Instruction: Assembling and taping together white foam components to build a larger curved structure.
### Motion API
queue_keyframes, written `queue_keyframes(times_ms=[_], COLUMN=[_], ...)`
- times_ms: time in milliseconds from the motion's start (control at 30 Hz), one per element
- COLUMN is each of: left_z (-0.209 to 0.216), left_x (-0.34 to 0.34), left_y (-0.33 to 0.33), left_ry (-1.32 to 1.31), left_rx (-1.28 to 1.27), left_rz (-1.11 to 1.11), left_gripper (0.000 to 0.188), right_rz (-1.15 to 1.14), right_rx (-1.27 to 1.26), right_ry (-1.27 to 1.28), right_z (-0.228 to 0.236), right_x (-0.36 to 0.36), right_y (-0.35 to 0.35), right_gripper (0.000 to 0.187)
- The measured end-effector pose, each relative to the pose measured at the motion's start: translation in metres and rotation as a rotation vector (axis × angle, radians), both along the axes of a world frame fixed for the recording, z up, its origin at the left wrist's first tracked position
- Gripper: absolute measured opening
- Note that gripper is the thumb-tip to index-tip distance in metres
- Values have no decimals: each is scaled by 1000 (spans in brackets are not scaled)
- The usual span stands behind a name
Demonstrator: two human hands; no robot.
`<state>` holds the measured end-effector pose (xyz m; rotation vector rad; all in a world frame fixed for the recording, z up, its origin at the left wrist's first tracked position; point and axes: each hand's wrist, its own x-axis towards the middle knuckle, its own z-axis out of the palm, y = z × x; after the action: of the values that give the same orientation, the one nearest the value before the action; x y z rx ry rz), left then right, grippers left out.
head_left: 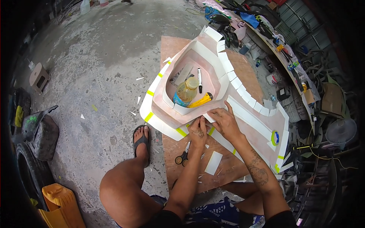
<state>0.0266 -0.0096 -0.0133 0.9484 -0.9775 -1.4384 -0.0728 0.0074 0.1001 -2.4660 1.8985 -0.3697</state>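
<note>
A large pale panel of pinkish board edged with white card tabs (167, 121) lies in front of me, with yellow-green tape strips along its rim. Both my hands work at the near edge of its deep recess. My right hand (226, 123) pinches a small white card piece (208, 118) against that edge. My left hand (198, 133) is closed, its fingertips pressed together at the same piece's lower end. Inside the recess are a bottle of yellowish liquid (186, 92), a black-and-white marker (199, 80) and a yellow utility knife (200, 100).
Black-handled scissors (182, 157) and a white card rectangle (213, 163) lie on the brown board (224, 176) under the panel. A tape roll (275, 138) rests on the panel's right part. A cluttered bench (272, 47) stands right; a yellow container (62, 205) sits lower left.
</note>
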Motion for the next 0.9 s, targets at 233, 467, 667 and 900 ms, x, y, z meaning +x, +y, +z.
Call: queue_keyframes(times_ms=[233,467,667,900], left_z=[-11,-8,-7,-7], left_x=[-4,-10,-12,-13], left_y=[-3,-3,-5,-6], left_ry=[-85,-110,-150,-124], left_rx=[-122,-150,-212,-193], left_rz=[12,12,46,31], left_gripper=[27,22,18,16], right_rz=[-5,-73,-87,-65], right_rx=[65,81,65,56], right_ry=[-29,-16,-32,20], right_z=[10,10,6,5], right_x=[-5,-6,-5,-6], right_y=[0,6,6,4], right_gripper=[41,40,44,48])
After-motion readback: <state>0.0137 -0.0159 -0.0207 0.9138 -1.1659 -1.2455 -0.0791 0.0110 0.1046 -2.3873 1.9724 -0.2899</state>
